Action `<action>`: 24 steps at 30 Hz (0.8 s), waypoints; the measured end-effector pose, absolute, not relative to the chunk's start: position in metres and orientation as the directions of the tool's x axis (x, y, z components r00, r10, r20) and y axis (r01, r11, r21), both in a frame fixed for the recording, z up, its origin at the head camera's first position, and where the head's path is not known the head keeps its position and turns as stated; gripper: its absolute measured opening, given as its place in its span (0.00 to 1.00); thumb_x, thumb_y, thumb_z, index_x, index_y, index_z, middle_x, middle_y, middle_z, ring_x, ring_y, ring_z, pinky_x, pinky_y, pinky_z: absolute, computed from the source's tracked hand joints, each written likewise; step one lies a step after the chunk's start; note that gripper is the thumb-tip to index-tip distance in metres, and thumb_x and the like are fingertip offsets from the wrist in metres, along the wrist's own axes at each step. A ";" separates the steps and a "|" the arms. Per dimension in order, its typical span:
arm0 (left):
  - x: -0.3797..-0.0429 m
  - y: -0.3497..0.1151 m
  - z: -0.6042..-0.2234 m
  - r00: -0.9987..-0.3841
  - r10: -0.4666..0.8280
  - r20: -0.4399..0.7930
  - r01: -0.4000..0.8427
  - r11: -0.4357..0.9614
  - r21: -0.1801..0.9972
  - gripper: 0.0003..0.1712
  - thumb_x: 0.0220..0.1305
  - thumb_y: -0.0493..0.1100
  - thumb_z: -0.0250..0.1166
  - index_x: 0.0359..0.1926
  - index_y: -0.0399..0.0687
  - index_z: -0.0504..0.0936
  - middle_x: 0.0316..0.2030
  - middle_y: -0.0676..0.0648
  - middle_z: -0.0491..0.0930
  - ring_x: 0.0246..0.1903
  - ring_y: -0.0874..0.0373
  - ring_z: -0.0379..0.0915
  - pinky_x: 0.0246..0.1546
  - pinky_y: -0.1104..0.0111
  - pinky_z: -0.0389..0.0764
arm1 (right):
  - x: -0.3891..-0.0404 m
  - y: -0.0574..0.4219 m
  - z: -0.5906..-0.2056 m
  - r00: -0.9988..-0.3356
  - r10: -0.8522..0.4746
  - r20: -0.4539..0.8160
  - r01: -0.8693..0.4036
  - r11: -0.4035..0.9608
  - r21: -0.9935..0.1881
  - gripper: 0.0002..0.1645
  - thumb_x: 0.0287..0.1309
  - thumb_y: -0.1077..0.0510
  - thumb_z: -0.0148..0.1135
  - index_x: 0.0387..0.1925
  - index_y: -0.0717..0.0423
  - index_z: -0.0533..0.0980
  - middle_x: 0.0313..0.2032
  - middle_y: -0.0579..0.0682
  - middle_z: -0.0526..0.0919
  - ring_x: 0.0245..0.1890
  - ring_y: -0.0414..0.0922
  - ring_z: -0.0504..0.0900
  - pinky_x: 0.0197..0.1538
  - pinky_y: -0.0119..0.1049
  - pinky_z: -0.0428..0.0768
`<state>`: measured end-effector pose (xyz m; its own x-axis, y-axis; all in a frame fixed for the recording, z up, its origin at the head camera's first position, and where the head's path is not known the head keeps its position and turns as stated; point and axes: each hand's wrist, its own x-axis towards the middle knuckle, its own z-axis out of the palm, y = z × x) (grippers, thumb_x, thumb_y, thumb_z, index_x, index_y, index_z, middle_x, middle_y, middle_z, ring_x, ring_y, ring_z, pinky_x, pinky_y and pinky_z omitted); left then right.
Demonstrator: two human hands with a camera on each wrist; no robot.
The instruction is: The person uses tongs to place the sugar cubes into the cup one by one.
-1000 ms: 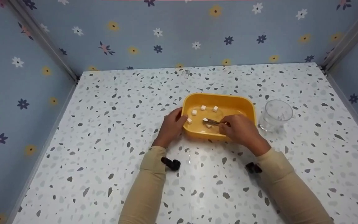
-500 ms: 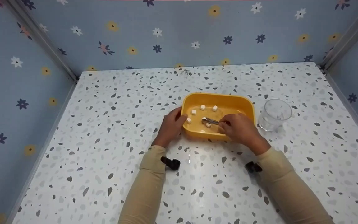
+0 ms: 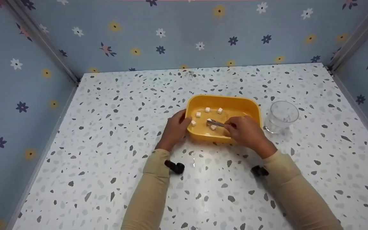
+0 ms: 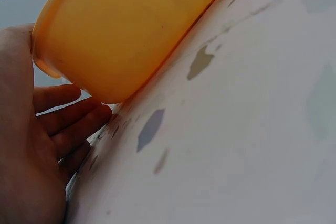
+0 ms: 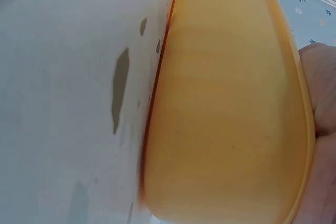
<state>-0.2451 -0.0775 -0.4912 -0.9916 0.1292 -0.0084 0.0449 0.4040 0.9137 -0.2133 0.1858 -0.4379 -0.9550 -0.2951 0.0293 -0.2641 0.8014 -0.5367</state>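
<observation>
A yellow rectangular tub (image 3: 224,100) stands on the table with several small white cubes (image 3: 198,114) on its floor. My left hand (image 3: 174,129) holds the tub's left end, thumb at the rim. In the left wrist view its fingers (image 4: 79,124) lie against and under the outer wall. Over the tub's front right part, my right hand (image 3: 248,132) pinches metal tweezers (image 3: 217,123) that point left. A white cube (image 3: 209,120) shows right at their tips; another cube (image 3: 213,127) lies just below them. In the right wrist view the tub wall (image 5: 226,114) hides the tweezers.
A clear glass cup (image 3: 281,116) stands close to the tub's right end. The speckled white tabletop (image 3: 123,105) is bounded by blue flowered panels (image 3: 184,32) at the back and both sides. Black wrist-worn devices (image 3: 175,166) sit at both cuffs.
The tweezers and both hands stay almost in place, with the cube at the tweezers' tips throughout. The whole head view has shifted very slightly.
</observation>
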 end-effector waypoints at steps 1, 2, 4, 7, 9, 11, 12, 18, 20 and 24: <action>-0.245 -0.078 -0.491 -0.992 0.126 -0.014 0.038 0.404 0.914 0.30 0.72 0.53 0.55 0.71 0.49 0.70 0.65 0.50 0.74 0.61 0.60 0.70 0.65 0.64 0.68 | -0.213 0.186 -0.438 -0.955 -0.294 0.029 -0.263 0.801 -0.538 0.11 0.66 0.55 0.63 0.41 0.57 0.87 0.32 0.47 0.86 0.30 0.46 0.78 0.36 0.38 0.78; -0.245 -0.077 -0.491 -0.992 0.124 -0.017 0.035 0.403 0.914 0.31 0.72 0.53 0.55 0.71 0.49 0.70 0.65 0.50 0.74 0.60 0.61 0.70 0.65 0.64 0.68 | -0.213 0.186 -0.437 -0.955 -0.295 0.031 -0.265 0.800 -0.539 0.11 0.66 0.55 0.63 0.41 0.57 0.87 0.32 0.47 0.86 0.29 0.46 0.78 0.36 0.37 0.78; -0.245 -0.077 -0.491 -0.993 0.120 -0.019 0.031 0.402 0.915 0.30 0.72 0.53 0.55 0.71 0.49 0.70 0.65 0.51 0.74 0.61 0.61 0.70 0.65 0.64 0.68 | -0.213 0.186 -0.437 -0.954 -0.298 0.040 -0.270 0.792 -0.547 0.11 0.66 0.55 0.63 0.41 0.57 0.87 0.32 0.47 0.86 0.29 0.46 0.77 0.34 0.38 0.77; -0.245 -0.076 -0.491 -0.993 0.117 -0.014 0.034 0.396 0.917 0.30 0.72 0.53 0.55 0.71 0.48 0.71 0.64 0.51 0.75 0.61 0.62 0.69 0.65 0.65 0.68 | -0.213 0.188 -0.437 -0.950 -0.308 0.054 -0.282 0.771 -0.571 0.11 0.67 0.56 0.63 0.41 0.58 0.87 0.32 0.48 0.86 0.28 0.46 0.77 0.32 0.38 0.76; -0.245 -0.076 -0.491 -0.993 0.118 -0.005 0.042 0.392 0.919 0.29 0.72 0.52 0.55 0.70 0.48 0.71 0.64 0.51 0.75 0.61 0.62 0.70 0.65 0.65 0.68 | -0.213 0.189 -0.437 -0.948 -0.313 0.059 -0.284 0.750 -0.597 0.11 0.67 0.57 0.63 0.41 0.59 0.87 0.32 0.50 0.86 0.27 0.47 0.76 0.30 0.39 0.75; -0.245 -0.076 -0.491 -0.993 0.117 -0.004 0.042 0.391 0.919 0.30 0.72 0.53 0.55 0.70 0.48 0.71 0.64 0.51 0.75 0.61 0.62 0.70 0.65 0.65 0.68 | -0.213 0.190 -0.437 -0.948 -0.313 0.053 -0.276 0.731 -0.624 0.12 0.68 0.57 0.62 0.41 0.60 0.87 0.32 0.51 0.86 0.27 0.47 0.75 0.29 0.39 0.75; -0.245 -0.076 -0.491 -0.993 0.119 -0.006 0.041 0.393 0.919 0.30 0.72 0.53 0.55 0.70 0.48 0.71 0.64 0.51 0.75 0.61 0.62 0.70 0.65 0.65 0.68 | -0.213 0.191 -0.437 -0.950 -0.310 0.048 -0.268 0.722 -0.638 0.12 0.68 0.57 0.62 0.42 0.60 0.87 0.31 0.51 0.85 0.27 0.47 0.75 0.29 0.39 0.75; -0.245 -0.076 -0.491 -0.993 0.118 -0.014 0.034 0.400 0.916 0.31 0.71 0.54 0.55 0.71 0.49 0.71 0.64 0.52 0.74 0.61 0.62 0.70 0.65 0.65 0.68 | -0.214 0.193 -0.436 -0.954 -0.298 0.032 -0.235 0.675 -0.699 0.12 0.70 0.58 0.60 0.42 0.60 0.86 0.25 0.50 0.79 0.26 0.48 0.74 0.29 0.40 0.75; -0.246 -0.076 -0.492 -0.993 0.116 -0.017 0.030 0.397 0.918 0.31 0.71 0.54 0.55 0.70 0.49 0.71 0.64 0.52 0.74 0.60 0.62 0.70 0.65 0.65 0.68 | -0.214 0.194 -0.436 -0.954 -0.298 0.030 -0.232 0.672 -0.703 0.12 0.70 0.58 0.60 0.42 0.60 0.86 0.25 0.50 0.79 0.27 0.48 0.74 0.30 0.40 0.75; -0.245 -0.077 -0.492 -0.993 0.120 -0.018 0.032 0.398 0.917 0.31 0.71 0.55 0.54 0.70 0.50 0.71 0.64 0.52 0.74 0.61 0.62 0.69 0.65 0.65 0.67 | -0.214 0.193 -0.436 -0.956 -0.292 0.017 -0.219 0.677 -0.702 0.13 0.70 0.57 0.60 0.43 0.60 0.86 0.26 0.50 0.79 0.27 0.48 0.74 0.30 0.40 0.75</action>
<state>-0.2450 -0.0768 -0.4918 -0.9926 0.1202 -0.0180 0.0316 0.3982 0.9167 -0.2142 0.1929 -0.4361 -0.9562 -0.2923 0.0169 -0.2194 0.6770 -0.7025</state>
